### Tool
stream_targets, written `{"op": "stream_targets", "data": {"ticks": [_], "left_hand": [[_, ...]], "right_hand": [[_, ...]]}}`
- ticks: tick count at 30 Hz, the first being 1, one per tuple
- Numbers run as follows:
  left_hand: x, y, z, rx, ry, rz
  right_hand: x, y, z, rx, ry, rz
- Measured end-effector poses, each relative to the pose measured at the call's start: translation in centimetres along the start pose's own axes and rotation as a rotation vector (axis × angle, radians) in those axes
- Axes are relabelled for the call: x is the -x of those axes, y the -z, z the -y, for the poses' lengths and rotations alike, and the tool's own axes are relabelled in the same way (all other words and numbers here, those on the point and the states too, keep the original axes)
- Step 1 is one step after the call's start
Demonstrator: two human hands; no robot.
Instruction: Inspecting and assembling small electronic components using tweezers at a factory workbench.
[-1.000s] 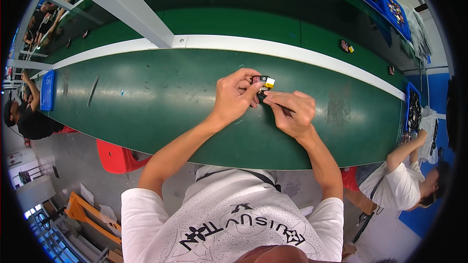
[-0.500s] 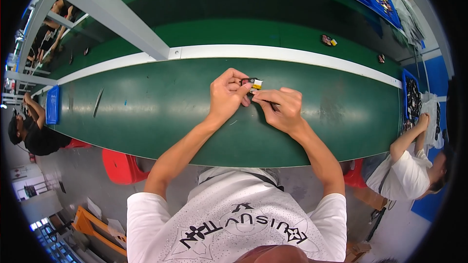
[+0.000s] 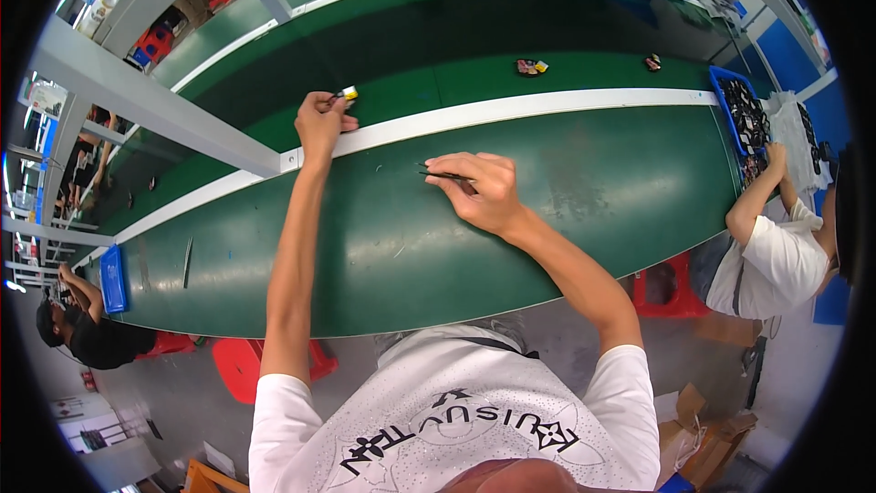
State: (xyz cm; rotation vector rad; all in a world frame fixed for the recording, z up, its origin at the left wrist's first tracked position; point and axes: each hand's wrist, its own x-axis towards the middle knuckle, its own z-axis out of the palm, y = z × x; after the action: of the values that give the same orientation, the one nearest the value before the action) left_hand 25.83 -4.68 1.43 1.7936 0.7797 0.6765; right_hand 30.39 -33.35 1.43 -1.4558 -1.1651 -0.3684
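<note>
My left hand (image 3: pixel 321 125) is stretched out over the white rail, above the dark green strip beyond it. Between its thumb and fingers is a small electronic part (image 3: pixel 348 93) with a white and yellow end, the rest of it hidden by the fingers. Over the near green table (image 3: pixel 511 256), my right hand (image 3: pixel 484 190) is closed on dark tweezers (image 3: pixel 449 174), whose thin tips point left. Nothing shows between those tips.
A white rail (image 3: pixel 511 114) divides the table from the green strip, where two small parts, one pink and yellow (image 3: pixel 531 67), lie. A grey post (image 3: pixel 164 96) rises at left. Blue trays (image 3: pixel 113 279) stand at both ends. A co-worker (image 3: pixel 776 260) sits at right, another (image 3: pixel 91 324) at left.
My hands have come apart. The left has carried the small electronic part forward and left past the rail; the right stays over the table, its tweezers now plainly visible. The view has turned.
</note>
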Motion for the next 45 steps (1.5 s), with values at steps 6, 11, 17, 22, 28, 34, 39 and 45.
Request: {"op": "stream_targets", "data": {"ticks": [6, 11, 17, 22, 28, 34, 39, 45], "left_hand": [[-2.3, -0.2, 0.1, -0.948, -0.313, -0.34], [-1.9, -10.1, -5.3, -0.371, -0.359, 0.263], [-1.1, -20.2, -8.2, -0.046, -0.13, 0.631], [-2.2, -23.1, -8.0, -0.401, -0.055, 0.543], [-2.4, -22.1, -7.5, -0.244, -0.024, 0.564], [-0.4, -17.3, -6.9, 0.097, -0.015, 0.54], [2.9, -8.4, -5.5, 0.23, 0.064, 0.493], [11.0, -1.8, -2.3, 0.25, 0.245, 0.475]], "right_hand": [[0.4, -0.1, -0.8, 0.077, 0.096, 0.01], [0.5, 0.2, -0.2, 0.092, 0.117, 0.069], [0.3, -0.4, -0.1, 0.085, 0.147, 0.064], [0.2, 0.1, -0.1, 0.113, 0.146, 0.077], [0.2, 0.1, -0.2, 0.097, 0.144, 0.06], [0.3, -0.3, -0.4, 0.055, 0.113, 0.041], [-0.1, -0.1, 0.6, -0.05, -0.057, 0.038], [-0.8, 0.7, 1.5, -0.571, -0.781, 0.033]]}}
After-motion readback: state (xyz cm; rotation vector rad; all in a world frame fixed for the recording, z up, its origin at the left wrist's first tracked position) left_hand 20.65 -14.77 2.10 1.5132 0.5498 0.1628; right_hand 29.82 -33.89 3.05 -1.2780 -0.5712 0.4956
